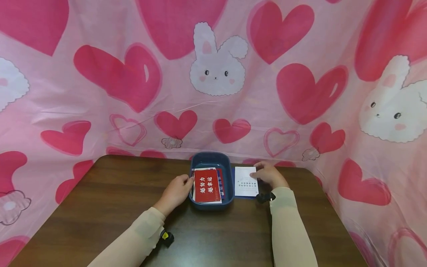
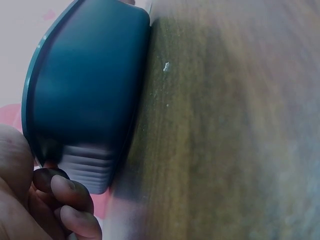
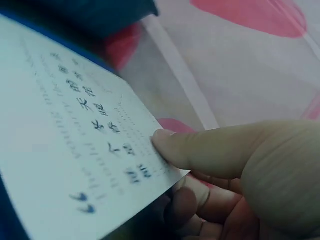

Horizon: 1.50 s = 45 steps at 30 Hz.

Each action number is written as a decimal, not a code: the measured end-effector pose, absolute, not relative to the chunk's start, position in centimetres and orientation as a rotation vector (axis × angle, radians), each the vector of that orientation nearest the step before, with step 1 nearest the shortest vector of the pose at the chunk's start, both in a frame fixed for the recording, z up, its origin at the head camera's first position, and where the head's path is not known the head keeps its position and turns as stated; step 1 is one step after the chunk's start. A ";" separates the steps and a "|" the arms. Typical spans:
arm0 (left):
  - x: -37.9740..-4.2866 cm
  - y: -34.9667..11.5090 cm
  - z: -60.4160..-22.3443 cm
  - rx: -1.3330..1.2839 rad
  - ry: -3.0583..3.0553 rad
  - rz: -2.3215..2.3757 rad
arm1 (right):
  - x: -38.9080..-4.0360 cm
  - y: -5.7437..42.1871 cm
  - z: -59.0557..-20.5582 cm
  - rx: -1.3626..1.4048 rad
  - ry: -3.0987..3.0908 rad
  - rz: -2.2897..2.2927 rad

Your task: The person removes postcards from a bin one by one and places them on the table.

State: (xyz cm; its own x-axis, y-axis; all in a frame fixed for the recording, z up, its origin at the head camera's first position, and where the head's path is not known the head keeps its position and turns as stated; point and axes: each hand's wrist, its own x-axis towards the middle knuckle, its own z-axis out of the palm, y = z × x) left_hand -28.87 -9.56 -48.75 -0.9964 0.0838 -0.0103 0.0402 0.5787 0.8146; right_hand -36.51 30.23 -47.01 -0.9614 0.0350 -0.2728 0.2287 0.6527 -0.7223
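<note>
A dark blue plastic bin (image 1: 212, 206) stands near the table's far edge. In it lie several cards, with a red card (image 1: 205, 191) bearing white characters on top. At the bin's left wall my left hand (image 1: 176, 193) grips the rim, and its curled fingers (image 2: 72, 192) show in the left wrist view. Right of the bin is a white card (image 1: 245, 181) printed with dark characters, over a blue card (image 1: 246, 197). My right hand (image 1: 269, 175) pinches the white card by its edge, thumb (image 3: 200, 150) on the printed face and fingers beneath.
The brown wooden table (image 1: 213, 237) has rounded far corners. A pink cloth (image 1: 213, 107) with hearts and rabbits hangs close behind the bin and along both sides. Dark wrist devices are worn on both sleeves.
</note>
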 end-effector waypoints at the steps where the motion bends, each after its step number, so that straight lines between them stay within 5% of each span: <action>1: -28.9 -9.6 -48.8 0.107 2.744 1.419 | -36.7 30.1 -47.1 0.221 2.658 -1.154; 29: -29.0 -9.7 -48.8 0.064 2.695 1.434 | -37.1 27.9 -47.0 0.291 2.758 -1.042; 45: -28.8 -9.6 -48.7 0.081 2.732 1.407 | -35.7 24.3 -42.3 -0.013 2.680 -1.403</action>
